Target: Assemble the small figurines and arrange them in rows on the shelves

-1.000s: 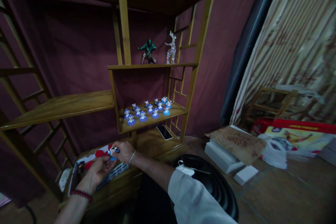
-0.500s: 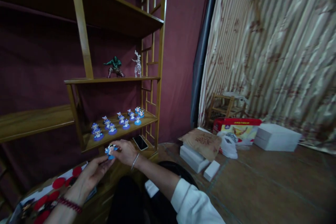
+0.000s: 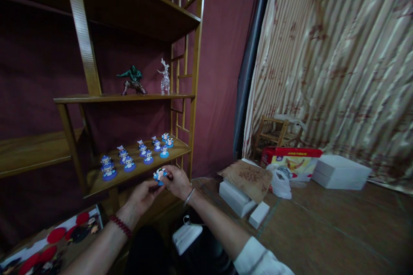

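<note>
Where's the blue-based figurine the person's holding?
In the head view, the blue-based figurine is held between the left hand and right hand, just in front of the figurine-lined wooden shelf.

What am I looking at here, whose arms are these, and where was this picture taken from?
This is a view from a camera worn on a person's head, looking forward and down, so the two arms are that person's own. The left hand, with a red beaded bracelet, and the right hand, with a silver bangle, together hold a small figurine on a blue base. Ahead stands a wooden shelf with rows of similar figurines. A green figure and a clear deer stand on the shelf above them.
</note>
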